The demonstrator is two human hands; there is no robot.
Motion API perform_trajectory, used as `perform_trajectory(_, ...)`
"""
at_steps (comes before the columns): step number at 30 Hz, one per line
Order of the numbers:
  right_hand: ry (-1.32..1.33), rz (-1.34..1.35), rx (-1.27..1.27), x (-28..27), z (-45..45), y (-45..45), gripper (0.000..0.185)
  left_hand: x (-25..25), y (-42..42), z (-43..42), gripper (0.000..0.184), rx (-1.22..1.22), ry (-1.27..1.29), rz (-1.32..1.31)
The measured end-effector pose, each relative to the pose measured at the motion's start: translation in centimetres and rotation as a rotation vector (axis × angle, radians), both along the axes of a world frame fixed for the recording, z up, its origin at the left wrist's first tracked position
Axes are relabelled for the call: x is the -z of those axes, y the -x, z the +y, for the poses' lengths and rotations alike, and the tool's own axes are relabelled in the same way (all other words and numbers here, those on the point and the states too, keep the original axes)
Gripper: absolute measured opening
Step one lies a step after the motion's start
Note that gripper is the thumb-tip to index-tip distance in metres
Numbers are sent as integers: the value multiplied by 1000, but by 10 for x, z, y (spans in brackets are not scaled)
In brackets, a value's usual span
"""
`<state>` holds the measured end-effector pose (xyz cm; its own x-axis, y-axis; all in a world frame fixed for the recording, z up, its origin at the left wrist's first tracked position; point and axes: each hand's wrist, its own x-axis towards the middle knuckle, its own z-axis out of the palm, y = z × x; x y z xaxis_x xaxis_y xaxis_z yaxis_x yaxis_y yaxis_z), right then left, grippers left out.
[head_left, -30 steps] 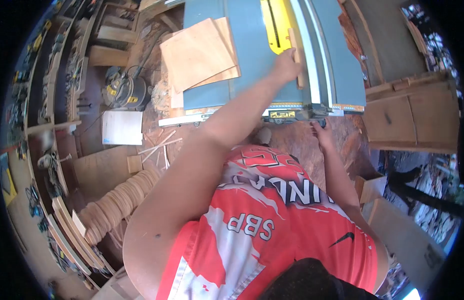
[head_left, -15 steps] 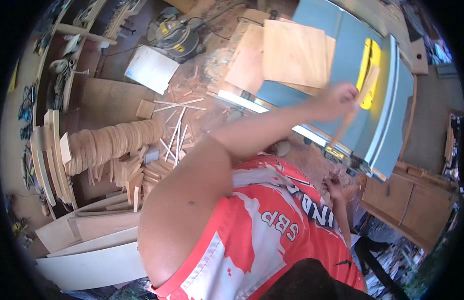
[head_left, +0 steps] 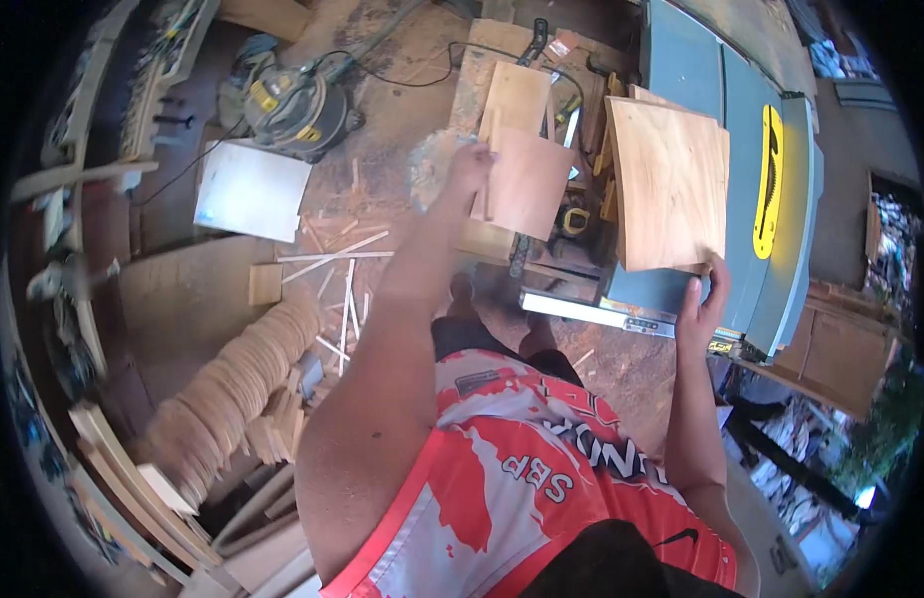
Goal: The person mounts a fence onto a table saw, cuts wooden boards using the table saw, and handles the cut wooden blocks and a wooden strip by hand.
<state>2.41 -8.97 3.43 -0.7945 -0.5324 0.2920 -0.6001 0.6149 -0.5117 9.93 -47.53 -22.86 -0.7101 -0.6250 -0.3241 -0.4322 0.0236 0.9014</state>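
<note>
My left hand (head_left: 469, 171) is closed on a thin wood strip (head_left: 491, 189), held upright in view along the left edge of a pinkish square board (head_left: 533, 177). Behind it lies a paler board (head_left: 519, 95). At the lower right corner of a wooden panel (head_left: 671, 189) is my right hand (head_left: 703, 304), its fingers curled at the panel's edge and its thumb just below. This panel lies over another one on the grey-blue table saw (head_left: 746, 110). The yellow blade insert (head_left: 770, 184) with the blade in its slot is to the right of the panel.
A tape measure (head_left: 573, 220) lies between the boards and saw. On the floor are a shop vacuum (head_left: 300, 110), a white sheet (head_left: 253, 189) and scattered white strips (head_left: 348, 299). A long row of round wooden discs (head_left: 233, 389) stands at left. The saw's rail (head_left: 581, 308) runs nearby.
My left hand has moved from the saw blade area to the boards on the left, with the wood strip in it. My right hand has come up to the panel. The view has shifted.
</note>
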Motion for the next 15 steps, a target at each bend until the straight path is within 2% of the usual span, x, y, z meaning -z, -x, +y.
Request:
perform_trajectory(2, 88, -58, 172, 23, -3, 9, 47, 4, 34, 6, 26, 57, -206, 15)
perform_trajectory(3, 36, 11, 125, 26, -9, 10, 51, 3, 53, 9, 26, 73, -211, 21)
perform_trajectory(5, -23, 59, 149, 32, -19, 8, 52, -1, 87, 16, 26, -119, 758, -146)
perform_trajectory(6, -75, 99, 161, 34, -21, 8, 53, -12, 103, 11, 26, -110, 750, -142)
perform_trajectory(8, -82, 80, 167, 37, -18, 9, 55, -25, 137, -2, 24, 300, 619, 102)
perform_trajectory(9, -106, 82, 164, 36, -18, 9, 55, -16, 150, -2, 24, 314, 615, 101)
perform_trajectory(11, -122, 75, 159, 41, -13, 11, 56, 6, 182, -1, 22, 948, 906, 59)
perform_trajectory(12, -126, 69, 174, 43, -13, 11, 56, 27, 193, -1, 22, 965, 901, 62)
perform_trajectory(13, -125, 77, 156, 41, -13, 10, 56, 42, 199, 2, 22, 1091, 916, -64)
perform_trajectory(14, -122, 95, 140, 39, -13, 12, 56, 80, 215, 10, 22, 1211, 938, -185)
perform_trajectory(15, -114, 85, 154, 37, -15, 12, 56, 65, 219, 13, 22, 1228, 943, -166)
